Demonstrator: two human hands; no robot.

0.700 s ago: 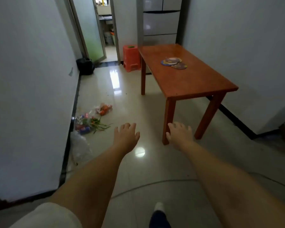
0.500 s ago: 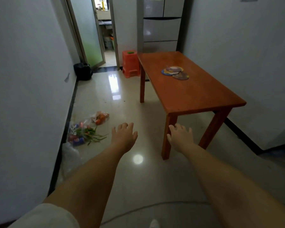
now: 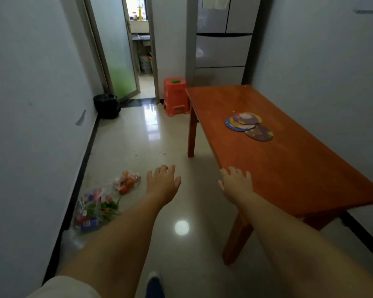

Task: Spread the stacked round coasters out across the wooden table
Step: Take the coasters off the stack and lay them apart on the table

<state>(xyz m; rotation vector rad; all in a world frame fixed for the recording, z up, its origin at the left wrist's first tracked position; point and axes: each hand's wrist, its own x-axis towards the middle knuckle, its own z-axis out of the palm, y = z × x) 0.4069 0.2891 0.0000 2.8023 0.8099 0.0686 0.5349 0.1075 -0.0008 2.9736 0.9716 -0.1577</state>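
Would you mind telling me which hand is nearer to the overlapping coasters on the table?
The right hand, at the wooden table's near left edge, short of the coasters. The left hand is over the floor, farther left.

Dim room, floor (image 3: 181, 227) glare, edge distortion.

Overlapping coasters (image 3: 247, 124) lie mid-counter (image 3: 289, 168), towards its far end, which stands against the right wall. A stool (image 3: 175, 96) sits beside the counter's far-left corner, a refrigerator (image 3: 222, 46) behind it. Bags (image 3: 101, 203) rest on the floor (image 3: 138, 143) along the left wall.
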